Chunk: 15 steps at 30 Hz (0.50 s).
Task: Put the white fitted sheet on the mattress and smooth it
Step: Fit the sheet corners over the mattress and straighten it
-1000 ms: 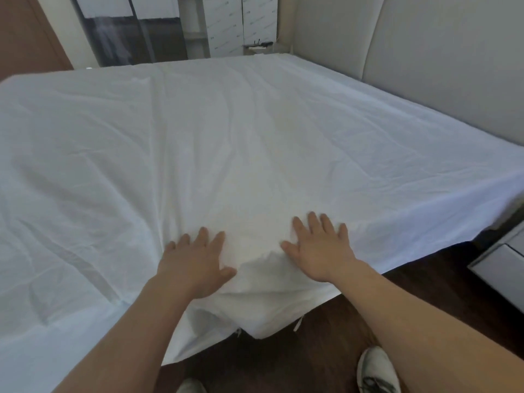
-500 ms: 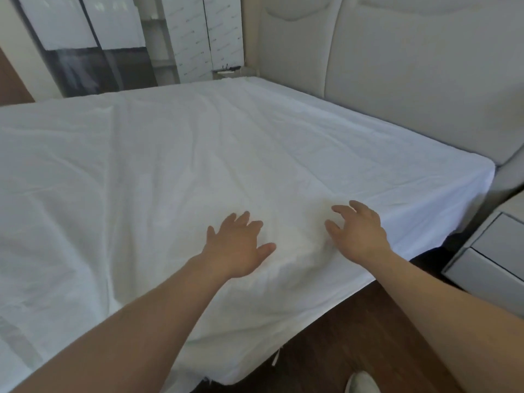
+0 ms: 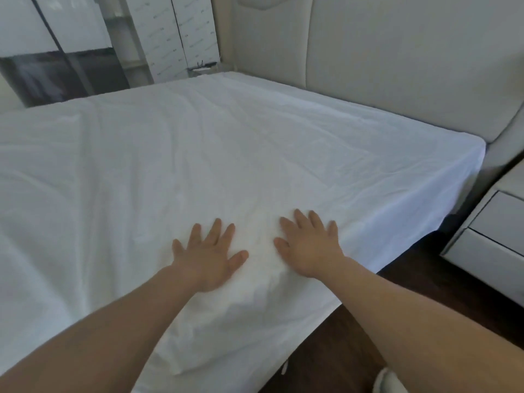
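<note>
While I smooth, the white fitted sheet point(image 3: 255, 154) covers the mattress | left hand point(image 3: 208, 258) and right hand point(image 3: 309, 248) flat, fingers spread, pressing creases near the bed's edge.

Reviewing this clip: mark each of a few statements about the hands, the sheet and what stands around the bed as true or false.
1. Both hands, the left hand and the right hand, lie flat on the white sheet. True.
2. The right hand grips a bunched corner of the sheet. False: its fingers are spread flat.
3. A padded headboard stands along the bed's right side. True.
4. A pillow lies on the sheet. False: none is in view.
5. A drawer unit stands right of the bed. True.
</note>
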### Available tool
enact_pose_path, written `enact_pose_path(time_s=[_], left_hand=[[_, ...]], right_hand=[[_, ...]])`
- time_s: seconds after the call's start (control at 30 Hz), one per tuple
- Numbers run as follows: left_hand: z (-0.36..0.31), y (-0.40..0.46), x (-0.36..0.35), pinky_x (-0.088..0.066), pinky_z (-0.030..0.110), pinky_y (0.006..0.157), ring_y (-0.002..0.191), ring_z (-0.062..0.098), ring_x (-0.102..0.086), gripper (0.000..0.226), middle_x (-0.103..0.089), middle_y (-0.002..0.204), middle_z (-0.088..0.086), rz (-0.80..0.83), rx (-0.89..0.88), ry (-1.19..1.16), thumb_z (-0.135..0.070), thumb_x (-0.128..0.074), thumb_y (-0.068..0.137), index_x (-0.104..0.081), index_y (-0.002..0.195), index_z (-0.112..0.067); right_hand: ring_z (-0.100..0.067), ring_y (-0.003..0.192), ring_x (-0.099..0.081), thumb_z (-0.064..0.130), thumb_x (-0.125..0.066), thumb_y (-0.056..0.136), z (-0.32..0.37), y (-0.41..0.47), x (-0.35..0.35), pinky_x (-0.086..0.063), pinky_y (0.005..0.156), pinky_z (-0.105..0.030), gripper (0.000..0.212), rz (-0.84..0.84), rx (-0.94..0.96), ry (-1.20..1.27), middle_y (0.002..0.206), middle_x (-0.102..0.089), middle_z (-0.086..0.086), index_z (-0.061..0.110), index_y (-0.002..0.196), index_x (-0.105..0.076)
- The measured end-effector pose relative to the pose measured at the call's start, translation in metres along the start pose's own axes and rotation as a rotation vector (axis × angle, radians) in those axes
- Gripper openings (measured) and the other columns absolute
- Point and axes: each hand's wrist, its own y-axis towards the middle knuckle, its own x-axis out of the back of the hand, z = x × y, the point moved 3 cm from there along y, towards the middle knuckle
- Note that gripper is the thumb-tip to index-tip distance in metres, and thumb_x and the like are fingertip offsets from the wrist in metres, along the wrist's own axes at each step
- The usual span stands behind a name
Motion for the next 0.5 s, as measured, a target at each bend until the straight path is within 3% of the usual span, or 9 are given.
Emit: enact_pose_path(time_s=[0.13, 0.2, 0.3, 0.37, 0.5], left_hand=[[0.005, -0.066, -0.005, -0.008, 0.059, 0.124, 0.157, 0.031, 0.008, 0.082, 0.017, 0.169, -0.011, 0.049, -0.121, 0.057, -0.078, -0.025, 0.095, 0.01, 0.16, -0.042], [0.014, -0.105, -0.007, -0.016, 0.045, 0.126, 0.158, 0.024, -0.007, 0.083, 0.0, 0.172, -0.007, 0.05, -0.188, 0.065, -0.071, -0.041, 0.096, -0.005, 0.163, -0.037], [0.04, -0.18, -0.017, -0.033, 0.035, 0.117, 0.146, 0.017, -0.036, 0.065, -0.037, 0.162, -0.007, -0.014, -0.185, -0.018, -0.061, -0.047, 0.099, -0.035, 0.157, -0.034], [0.066, -0.234, -0.029, -0.04, 0.035, 0.111, 0.14, 0.016, -0.044, 0.057, -0.046, 0.155, -0.009, -0.091, -0.138, -0.085, -0.057, -0.046, 0.1, -0.042, 0.153, -0.034], [0.123, -0.315, -0.055, -0.042, 0.035, 0.108, 0.137, 0.016, -0.045, 0.05, -0.047, 0.152, -0.009, -0.199, 0.013, -0.135, -0.048, -0.048, 0.102, -0.047, 0.149, -0.031]], right_hand=[[-0.032, 0.155, -0.007, 0.057, -0.031, 0.099, 0.038, -0.064, -0.011, -0.018, 0.121, -0.059, 0.063, 0.053, -0.005, 0.159, 0.167, -0.014, -0.003, 0.029, 0.155, -0.028], [-0.034, 0.148, -0.027, 0.059, -0.034, 0.091, 0.06, -0.094, -0.009, -0.032, 0.117, -0.053, 0.066, 0.121, 0.015, 0.2, 0.155, -0.034, -0.005, 0.022, 0.145, -0.043], [-0.026, 0.123, -0.056, 0.044, -0.049, 0.097, 0.109, -0.147, 0.003, -0.048, 0.101, -0.04, 0.048, 0.126, 0.045, 0.366, 0.136, -0.059, -0.003, 0.014, 0.132, -0.06], [-0.022, 0.12, -0.059, 0.037, -0.051, 0.099, 0.151, -0.183, 0.006, -0.048, 0.095, -0.033, 0.045, 0.087, 0.101, 0.467, 0.137, -0.061, -0.002, 0.014, 0.136, -0.06], [-0.018, 0.124, -0.056, 0.035, -0.052, 0.101, 0.223, -0.235, -0.003, -0.039, 0.091, -0.023, 0.047, 0.067, 0.164, 0.656, 0.142, -0.057, 0.0, 0.019, 0.145, -0.052]])
